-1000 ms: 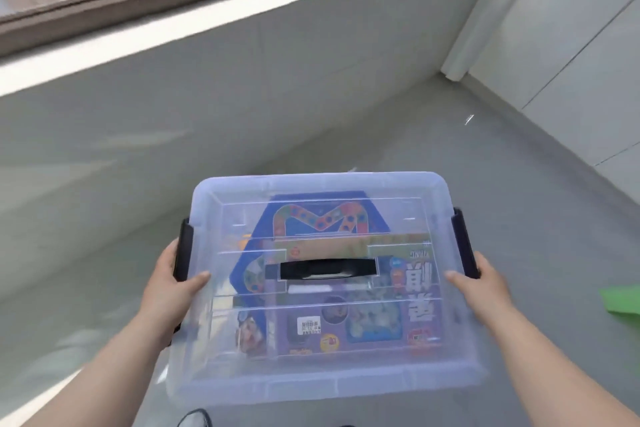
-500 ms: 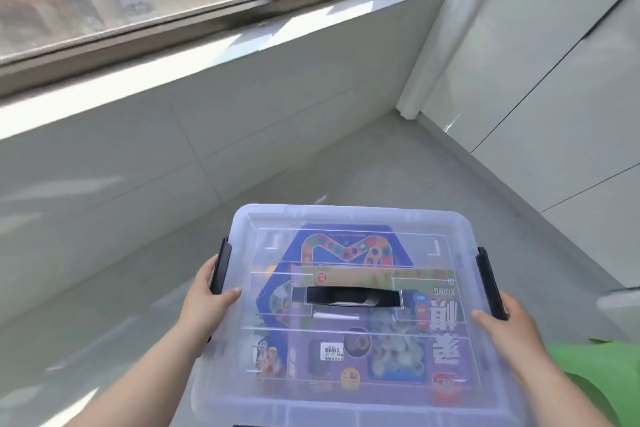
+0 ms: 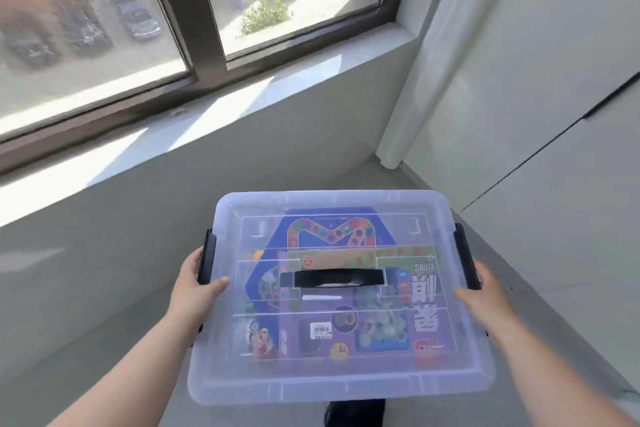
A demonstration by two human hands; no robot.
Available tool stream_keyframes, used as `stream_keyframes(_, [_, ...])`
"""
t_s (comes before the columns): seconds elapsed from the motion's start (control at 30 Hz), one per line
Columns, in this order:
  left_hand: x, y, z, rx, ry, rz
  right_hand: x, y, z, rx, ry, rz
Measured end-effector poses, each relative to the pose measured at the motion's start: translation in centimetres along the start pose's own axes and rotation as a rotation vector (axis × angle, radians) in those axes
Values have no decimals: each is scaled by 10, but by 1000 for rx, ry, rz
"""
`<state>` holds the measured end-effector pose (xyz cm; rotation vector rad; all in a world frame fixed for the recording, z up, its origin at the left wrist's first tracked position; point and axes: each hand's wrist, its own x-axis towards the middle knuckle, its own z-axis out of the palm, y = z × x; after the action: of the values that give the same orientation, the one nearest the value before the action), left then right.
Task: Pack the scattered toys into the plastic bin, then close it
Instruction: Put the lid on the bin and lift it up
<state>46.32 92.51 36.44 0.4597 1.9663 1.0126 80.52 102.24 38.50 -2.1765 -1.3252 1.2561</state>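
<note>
A clear plastic bin hangs in the air in front of me, its lid on and a black handle lying flat in the lid's middle. Black latches sit on both short sides. Through the lid I see a blue game board and a purple toy box. My left hand grips the bin's left side by the latch, thumb on the lid. My right hand grips the right side the same way.
A low grey wall with a sunlit sill and a dark-framed window runs ahead. White cabinet doors stand on the right. Grey floor lies below, and a dark shoe tip shows under the bin.
The bin has come up off the floor level with both hands on it, and my view has tilted up to the window. The green item on the right has left the view.
</note>
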Motion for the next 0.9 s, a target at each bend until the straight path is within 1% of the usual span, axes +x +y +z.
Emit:
stream_keyframes(0.2, [84,35,87,-65,115,-130,160,-77,-16,-90,-95,-84])
stream_keyframes(0.33, [135,36,130,-90,150,-264,260,-114,1,-203,-147,-120])
stream_keyframes(0.4, [162,32,158,-92,165,-305,311,-121,15,-247,-179,-120])
stream_keyframes(0.53, [220,21,211,-109,210,-369,401,-116,40,-228,-223,-106])
stream_keyframes(0.7, [284,-2,276,-116,274,-388,500,-83,66,-231,-252,-83])
stream_keyframes(0.83, [319,-46,325,-128,358,-435,569,-57,96,-308,-280,-147])
stream_keyframes(0.9, [330,-71,342,-167,367,-475,593,-44,110,-336,-299,-185])
